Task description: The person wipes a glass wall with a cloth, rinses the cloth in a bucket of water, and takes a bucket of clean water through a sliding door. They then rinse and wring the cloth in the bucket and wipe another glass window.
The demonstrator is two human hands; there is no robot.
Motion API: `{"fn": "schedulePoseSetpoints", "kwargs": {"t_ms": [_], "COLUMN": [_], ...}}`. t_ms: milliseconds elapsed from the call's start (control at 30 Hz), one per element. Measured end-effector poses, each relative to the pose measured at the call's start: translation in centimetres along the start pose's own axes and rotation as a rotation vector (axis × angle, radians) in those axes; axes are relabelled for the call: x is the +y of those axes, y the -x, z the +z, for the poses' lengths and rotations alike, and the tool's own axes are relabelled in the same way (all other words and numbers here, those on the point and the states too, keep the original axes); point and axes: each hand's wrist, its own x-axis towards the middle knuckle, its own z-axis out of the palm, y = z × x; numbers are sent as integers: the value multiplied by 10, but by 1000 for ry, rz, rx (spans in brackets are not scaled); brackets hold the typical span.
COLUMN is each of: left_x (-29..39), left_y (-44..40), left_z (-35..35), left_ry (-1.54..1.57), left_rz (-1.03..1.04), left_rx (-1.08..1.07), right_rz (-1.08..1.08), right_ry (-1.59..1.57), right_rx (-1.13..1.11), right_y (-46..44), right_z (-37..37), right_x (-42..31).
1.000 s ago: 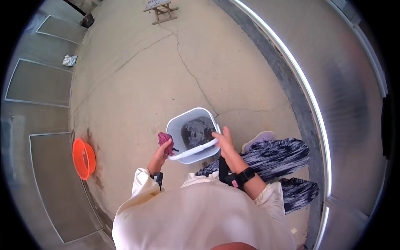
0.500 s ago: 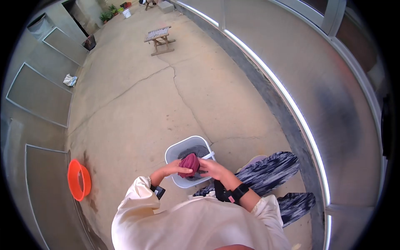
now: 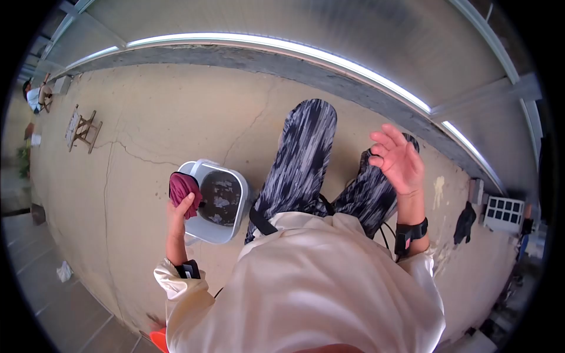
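Observation:
My left hand [image 3: 176, 215] grips a bunched maroon cloth [image 3: 185, 187] with a dark edge, held at the near-left side of a pale grey bucket [image 3: 207, 233]. Dark water [image 3: 220, 197] with pale patches, perhaps suds or reflections, fills part of the bucket. Raised over my right knee, my right hand [image 3: 400, 162] is empty, palm up, its fingers apart and slightly curled. What kind of item the cloth is, I cannot make out.
A small wooden stool [image 3: 84, 129] stands at the left, and another person [image 3: 39, 97] sits farther off. An orange basin [image 3: 159, 339] shows at the bottom edge. To the right are a dark cloth [image 3: 465, 223] on the floor and a white crate-like object [image 3: 504, 214].
My view has swung to the right. My right hand has let go of the maroon cloth and moved away to the right; my left hand keeps it, now beside the bucket instead of over it.

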Motion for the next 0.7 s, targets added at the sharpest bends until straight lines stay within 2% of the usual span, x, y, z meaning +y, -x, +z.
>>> {"fn": "schedulePoseSetpoints", "kwargs": {"t_ms": [33, 133, 167, 233, 333, 400, 467, 533, 633, 700], "left_x": [11, 52, 67, 85, 129, 151, 168, 180, 192, 190], "left_y": [-8, -33, -45, -62, -97, -115, -135, -162, -192, -205], "left_z": [-1, 15, 18, 33, 66, 95, 125, 152, 194, 226], "left_ry": [-71, -169, -214, -251, -363, -432, -456, -474, -519, -485], "left_rz": [17, 99, 94, 212, 208, 316, 337, 363, 350, 442], "left_rx": [-41, -90, -138, -141, -305, -375, -440, -486, -547, -574], "right_rz": [-139, -355, -386, -415, -368, -277, -247, -148, -127, -131], "right_ry": [-38, -105, -100, -40, -34, 54, 88, 185, 226, 228], "right_rx": [48, 119, 163, 266, 272, 306, 335, 362, 412, 468], "right_y": [23, 77, 93, 110, 103, 83, 60, 38, 23, 26], "right_z": [0, -7, -9, -16, -24, -21, -26, -34, -50, -52], "right_x": [-8, -14, -10, -3, 8, 9, 7, 7, 4, 3]}}
